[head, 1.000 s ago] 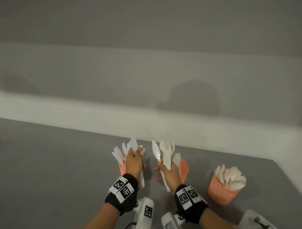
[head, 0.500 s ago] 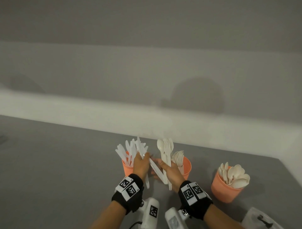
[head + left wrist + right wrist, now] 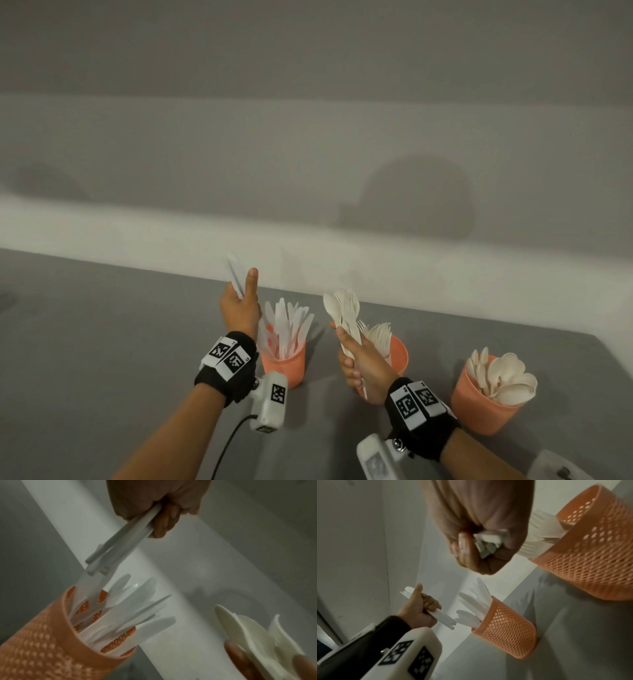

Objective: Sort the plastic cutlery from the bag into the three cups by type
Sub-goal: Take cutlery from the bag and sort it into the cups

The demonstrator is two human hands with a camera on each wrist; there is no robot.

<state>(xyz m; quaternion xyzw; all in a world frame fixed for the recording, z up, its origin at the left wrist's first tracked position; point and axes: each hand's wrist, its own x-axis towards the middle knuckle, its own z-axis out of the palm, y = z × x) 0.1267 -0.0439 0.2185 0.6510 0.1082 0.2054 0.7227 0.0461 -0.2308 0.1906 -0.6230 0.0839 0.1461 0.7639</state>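
Head view: left hand (image 3: pixel 239 305) clamps knives (image 3: pixel 236 275) above the knife cup (image 3: pixel 284 368); right hand (image 3: pixel 364 368) clamps spoon and forks (image 3: pixel 344 310). Left wrist view: handles hover just over the cup; lower them straight between the standing blades.

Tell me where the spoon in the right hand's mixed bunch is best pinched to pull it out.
Probably at its neck, just under the bowl of the spoon, coming from the left: it stands outermost on that side, above the right hand, with the forks crowding its right.
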